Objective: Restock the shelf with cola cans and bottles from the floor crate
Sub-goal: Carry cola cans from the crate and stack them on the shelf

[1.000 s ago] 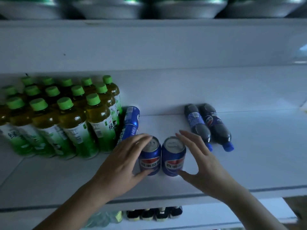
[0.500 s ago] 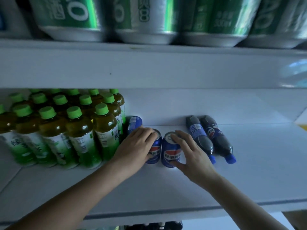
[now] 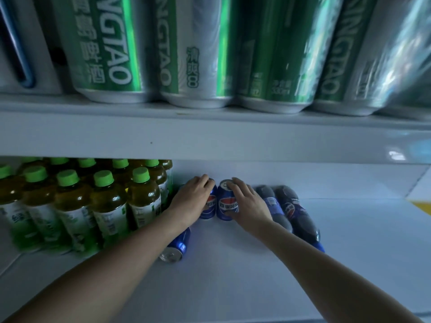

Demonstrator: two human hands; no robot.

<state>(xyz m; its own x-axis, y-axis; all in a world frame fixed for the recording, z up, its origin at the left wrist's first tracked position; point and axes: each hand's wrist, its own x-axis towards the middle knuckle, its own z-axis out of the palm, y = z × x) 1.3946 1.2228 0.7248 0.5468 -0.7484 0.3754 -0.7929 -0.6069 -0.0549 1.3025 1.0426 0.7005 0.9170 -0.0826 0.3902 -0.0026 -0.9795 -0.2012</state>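
Observation:
Two blue cola cans stand upright side by side far back on the white shelf (image 3: pixel 245 276). My left hand (image 3: pixel 191 199) wraps the left can (image 3: pixel 209 207). My right hand (image 3: pixel 250 203) grips the right can (image 3: pixel 225 206) over its top and side. A third cola can (image 3: pixel 176 247) lies on its side under my left forearm, its silver end toward me. Two dark cola bottles (image 3: pixel 296 213) with blue caps lie flat just right of my right hand.
A block of several green-capped tea bottles (image 3: pixel 77 206) stands on the left of the shelf, close to my left arm. On the shelf above sit large green and silver beer cans (image 3: pixel 193 54). A yellow patch (image 3: pixel 422 205) shows at the far right.
Both hands have slid the two upright cans deeper toward the back of the shelf. My view has moved closer and tilted up, and the lying can now shows under my left forearm.

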